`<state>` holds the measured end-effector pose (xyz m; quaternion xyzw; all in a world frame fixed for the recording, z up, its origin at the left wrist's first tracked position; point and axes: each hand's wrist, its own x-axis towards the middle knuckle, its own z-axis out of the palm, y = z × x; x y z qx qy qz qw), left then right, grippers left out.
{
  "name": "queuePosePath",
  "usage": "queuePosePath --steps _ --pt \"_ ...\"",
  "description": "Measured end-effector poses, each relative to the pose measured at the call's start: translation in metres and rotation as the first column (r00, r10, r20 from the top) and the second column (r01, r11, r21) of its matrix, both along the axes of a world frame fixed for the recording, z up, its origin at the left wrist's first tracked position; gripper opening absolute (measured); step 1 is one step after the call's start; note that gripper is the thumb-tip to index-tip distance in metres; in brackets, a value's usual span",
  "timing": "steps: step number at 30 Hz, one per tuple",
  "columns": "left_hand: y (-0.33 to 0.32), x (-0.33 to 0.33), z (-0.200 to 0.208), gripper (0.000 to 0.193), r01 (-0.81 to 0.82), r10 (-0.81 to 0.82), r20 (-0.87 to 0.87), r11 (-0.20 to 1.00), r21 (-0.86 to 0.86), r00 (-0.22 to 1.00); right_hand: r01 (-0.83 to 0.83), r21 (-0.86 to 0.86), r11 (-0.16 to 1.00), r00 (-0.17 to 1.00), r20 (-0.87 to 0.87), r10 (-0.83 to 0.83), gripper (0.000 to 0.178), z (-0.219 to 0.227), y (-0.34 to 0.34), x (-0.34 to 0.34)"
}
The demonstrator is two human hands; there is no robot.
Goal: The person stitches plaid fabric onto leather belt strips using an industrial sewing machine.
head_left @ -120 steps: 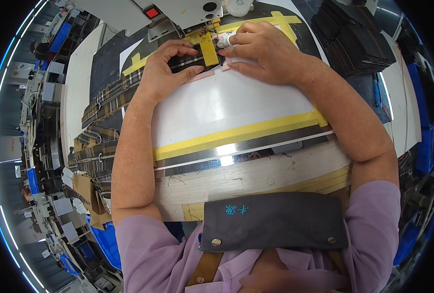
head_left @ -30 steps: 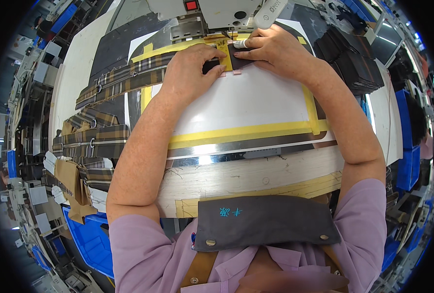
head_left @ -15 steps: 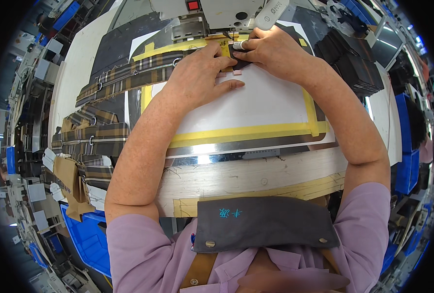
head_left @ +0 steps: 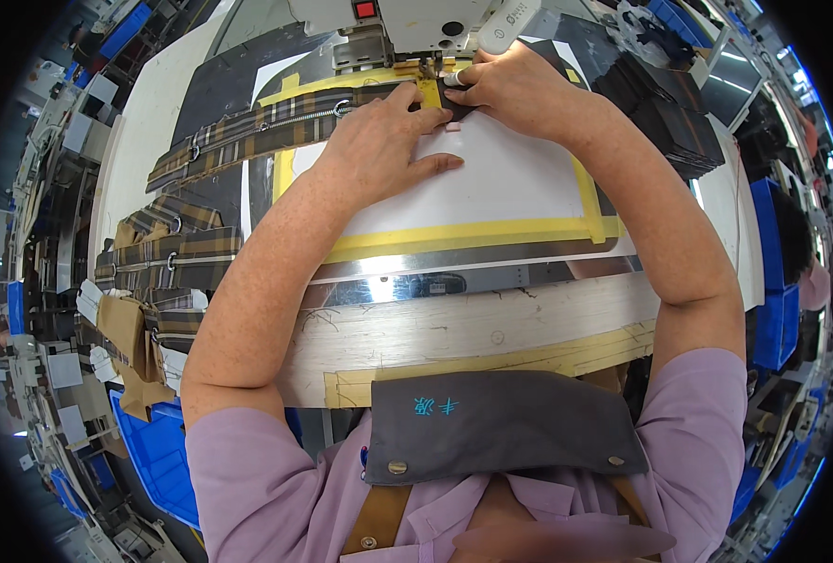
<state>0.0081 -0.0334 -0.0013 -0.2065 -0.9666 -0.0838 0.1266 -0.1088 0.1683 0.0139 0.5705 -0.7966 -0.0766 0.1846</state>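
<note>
With its thumb stretched out, my left hand (head_left: 384,141) rests its fingers on the near end of a brown-and-black plaid fabric strip (head_left: 238,141) with a metal zipper and rings. My right hand (head_left: 515,94) has its fingertips closed on a small dark fabric piece (head_left: 454,105); a whitish wrap covers one finger. Between the hands lies a yellow strip (head_left: 430,94) under the sewing machine head (head_left: 426,23). Beneath them is a white template sheet (head_left: 492,188) edged with yellow tape, bearing a small pink tab (head_left: 453,127). The fingertips partly hide the fabric edges.
More plaid zippered strips (head_left: 177,263) are heaped at the left, above a blue bin (head_left: 159,460). A stack of dark fabric pieces (head_left: 665,117) stands at the right. A white lamp (head_left: 510,23) shines beside the machine head. Along the table's front runs yellowish tape (head_left: 492,361).
The template sheet and its pink tab have slid slightly away from me, toward the machine. Both hands stay on the work, and the view has shifted a little.
</note>
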Motion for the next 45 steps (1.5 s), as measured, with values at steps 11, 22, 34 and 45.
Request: queuePosePath --steps 11,22,34,45 --pt "-0.003 0.001 -0.004 0.058 -0.019 0.020 0.037 0.999 -0.027 0.999 -0.079 -0.129 0.988 0.997 0.002 0.080 0.026 -0.008 0.001 -0.014" --pt "-0.026 -0.033 -0.011 0.071 -0.032 0.032 -0.001 0.999 0.003 0.999 0.113 -0.374 0.921 0.962 0.271 -0.008 0.022 -0.009 -0.007 -0.035" --pt "-0.080 -0.079 -0.018 0.055 -0.302 0.325 -0.060 0.923 0.238 0.944 -0.044 -0.470 0.882 0.995 0.061 0.082 0.034 -0.048 -0.023 -0.085" --pt "-0.081 -0.092 0.006 0.068 -0.470 0.455 0.248 0.882 0.001 0.855 -0.020 -0.414 0.910 0.994 -0.110 -0.028 0.025 -0.054 -0.009 -0.056"
